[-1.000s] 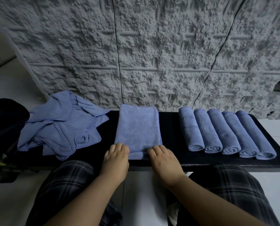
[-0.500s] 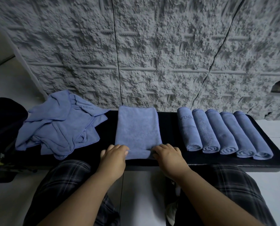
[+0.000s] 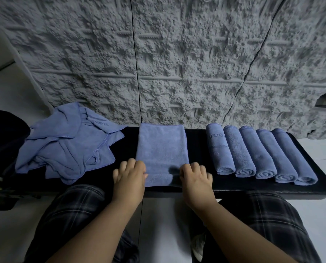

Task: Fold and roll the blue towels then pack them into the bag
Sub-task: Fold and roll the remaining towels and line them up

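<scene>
A folded blue towel (image 3: pixel 161 147) lies flat along the middle of the black bench (image 3: pixel 272 188). Its near end is curled up into a small first turn. My left hand (image 3: pixel 129 174) grips the near left corner of that end. My right hand (image 3: pixel 195 176) grips the near right corner, and both sets of fingers curl over the cloth. Several rolled blue towels (image 3: pixel 260 154) lie side by side on the bench's right part. A loose pile of unfolded blue towels (image 3: pixel 69 143) sits on its left end. A dark bag (image 3: pixel 3 143) stands left of the bench, partly cut off.
A rough grey textured wall (image 3: pixel 177 63) rises directly behind the bench. Pale floor (image 3: pixel 164 221) shows below the bench between my knees in plaid trousers (image 3: pixel 73 209). Some dark gear lies on the floor at the lower left.
Both hands have slid apart from on top of the towel's near end to its two corners, and that end now curls up slightly. The other towels have not moved.
</scene>
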`<state>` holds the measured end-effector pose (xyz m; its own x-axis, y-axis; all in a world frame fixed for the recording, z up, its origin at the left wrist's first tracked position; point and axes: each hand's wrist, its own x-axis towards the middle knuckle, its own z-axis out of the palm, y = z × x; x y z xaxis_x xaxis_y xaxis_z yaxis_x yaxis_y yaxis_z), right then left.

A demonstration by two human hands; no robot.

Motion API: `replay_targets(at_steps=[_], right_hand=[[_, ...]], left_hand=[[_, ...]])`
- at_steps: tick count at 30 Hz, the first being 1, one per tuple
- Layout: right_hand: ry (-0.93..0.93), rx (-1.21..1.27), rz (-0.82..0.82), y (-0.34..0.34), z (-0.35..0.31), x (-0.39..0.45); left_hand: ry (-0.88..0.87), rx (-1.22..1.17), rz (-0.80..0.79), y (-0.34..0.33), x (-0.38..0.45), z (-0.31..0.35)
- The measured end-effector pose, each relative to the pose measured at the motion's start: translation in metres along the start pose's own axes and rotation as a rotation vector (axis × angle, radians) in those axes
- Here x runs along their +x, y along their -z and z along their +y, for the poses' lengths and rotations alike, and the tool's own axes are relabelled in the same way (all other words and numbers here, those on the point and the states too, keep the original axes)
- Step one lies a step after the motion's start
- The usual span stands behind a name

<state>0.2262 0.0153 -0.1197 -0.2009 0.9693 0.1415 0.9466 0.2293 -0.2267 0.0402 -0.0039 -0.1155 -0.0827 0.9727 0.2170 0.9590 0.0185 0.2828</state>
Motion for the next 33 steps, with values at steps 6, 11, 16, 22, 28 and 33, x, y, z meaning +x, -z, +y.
replay_targets(at_steps=[6, 11, 16, 22, 28, 33], right_hand=[[0.3, 0.06, 0.086, 0.0, -0.006, -0.002], [0.281, 0.123, 0.059, -0.001, -0.006, -0.002], [0.279, 0.191, 0.002, -0.001, -0.004, -0.002], [0.288, 0.157, -0.03, -0.003, -0.001, 0.002], [0.295, 0.059, -0.043, -0.002, 0.001, 0.003], [0.229, -0.009, -0.03, 0.001, 0.004, 0.01]], left_hand=[[-0.171, 0.077, 0.049, -0.003, -0.006, 0.019], [-0.175, 0.025, -0.018, -0.009, -0.011, 0.016], [-0.189, -0.057, -0.025, -0.005, -0.01, 0.012], [-0.217, 0.034, -0.05, -0.007, -0.012, 0.014], [-0.195, 0.036, 0.002, -0.013, -0.009, 0.006], [-0.22, -0.013, 0.049, -0.012, -0.005, 0.001]])
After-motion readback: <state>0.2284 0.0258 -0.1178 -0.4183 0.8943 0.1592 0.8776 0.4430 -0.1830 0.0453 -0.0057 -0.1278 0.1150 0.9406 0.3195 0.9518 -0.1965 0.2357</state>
